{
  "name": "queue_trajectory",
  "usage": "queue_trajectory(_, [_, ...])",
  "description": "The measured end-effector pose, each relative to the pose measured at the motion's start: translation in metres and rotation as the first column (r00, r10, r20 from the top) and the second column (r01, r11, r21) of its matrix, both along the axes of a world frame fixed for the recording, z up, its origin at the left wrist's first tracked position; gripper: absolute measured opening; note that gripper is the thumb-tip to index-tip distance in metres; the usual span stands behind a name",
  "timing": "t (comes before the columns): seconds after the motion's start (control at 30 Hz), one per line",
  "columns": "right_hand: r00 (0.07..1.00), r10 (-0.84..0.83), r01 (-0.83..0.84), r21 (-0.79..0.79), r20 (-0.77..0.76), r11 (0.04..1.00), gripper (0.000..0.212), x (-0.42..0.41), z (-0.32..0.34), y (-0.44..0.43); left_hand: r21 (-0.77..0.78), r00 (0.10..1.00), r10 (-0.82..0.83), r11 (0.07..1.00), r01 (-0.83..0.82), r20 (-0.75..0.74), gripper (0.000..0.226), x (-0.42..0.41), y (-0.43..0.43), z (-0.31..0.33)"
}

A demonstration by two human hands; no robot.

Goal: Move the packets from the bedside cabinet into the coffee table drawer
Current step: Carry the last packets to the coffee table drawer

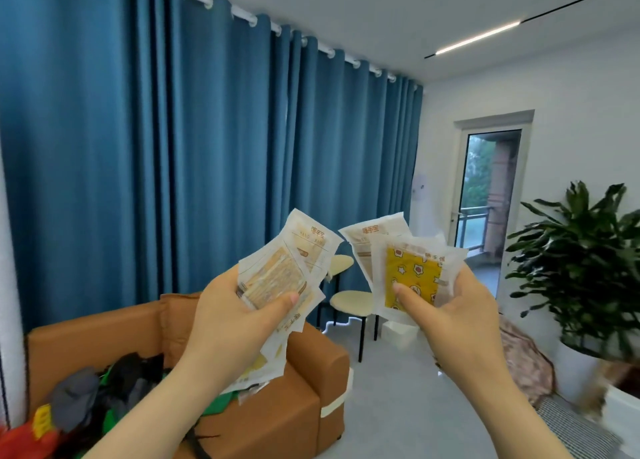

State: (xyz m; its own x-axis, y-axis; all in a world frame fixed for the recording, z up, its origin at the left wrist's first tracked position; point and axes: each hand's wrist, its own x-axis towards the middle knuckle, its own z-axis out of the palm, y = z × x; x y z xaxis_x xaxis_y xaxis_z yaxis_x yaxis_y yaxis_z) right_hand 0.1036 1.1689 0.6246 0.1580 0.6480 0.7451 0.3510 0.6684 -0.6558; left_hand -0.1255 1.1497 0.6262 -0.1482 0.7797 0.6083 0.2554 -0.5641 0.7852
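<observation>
1. While both hands are raised at chest height, the left hand (228, 316) grips a fanned stack of packets (284, 278), thumb pressed across the front, fingers behind; some packets hang below the palm.
2. right hand (453, 316) pinches a second bunch, a yellow star-print packet (412, 278) in front, thumb on its face; at least one pale packet sits behind it.
3. Both bunches stand roughly upright, long axes fanning upward and away from the palms; the two bunches are near each other but apart.
4. Key relation: neither coffee table nor drawer is in view, so I cannot tell which hand is nearer to it; judged step is carrying, packets already off the bedside cabinet, which is also out of view.
5. Ahead: blue curtain (173, 147), brown sofa (294, 406) low left with clothes piled on it, round stool (353, 301) behind the packets, potted plant (581, 268) right, glass door (491, 188) beyond.
6. Hard to tell: exact packet count in either hand, as they overlap; print is blurred; fingers behind packets are hidden.
7. Risk, as judgement: loose lower packets in left hand could slip out.
</observation>
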Motion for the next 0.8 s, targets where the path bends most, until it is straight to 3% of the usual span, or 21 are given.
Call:
queue_trajectory(0.47, [0.989, -0.146, 0.146, -0.014, -0.012, 0.989, 0.036, 0.076, -0.007, 0.180, -0.019, 0.989, -0.145, 0.989, 0.145, -0.027, 0.036, 0.081, 0.223, -0.007])
queue_trajectory(0.8, [0.933, -0.357, 0.355, -0.041, -0.050, 0.934, 0.033, 0.102, -0.010, 0.318, -0.016, 0.949, -0.310, 0.951, 0.310, -0.062, 0.038, 0.110, 0.401, 0.000])
